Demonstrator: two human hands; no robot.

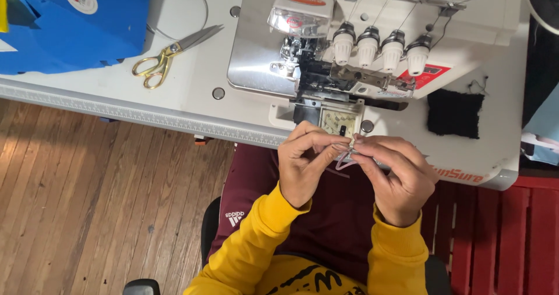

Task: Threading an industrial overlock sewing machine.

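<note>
Just in front of the overlock machine, both hands, left hand and right hand, pinched a small pale strip, seemingly aligning it before feeding.

thin pale thread loop (pinkish), pinched btwn fingertips, above lap

Your left hand and right hand meet just off the near edge of the white surface, fingertips pinching a small pale loop of thin cord between them. Directly beyond sits the white overlock sewing machine. Gold-handled steel scissors lie toward the far left, beside folded blue fabric. A black knitted swatch rests toward the right edge.
</note>
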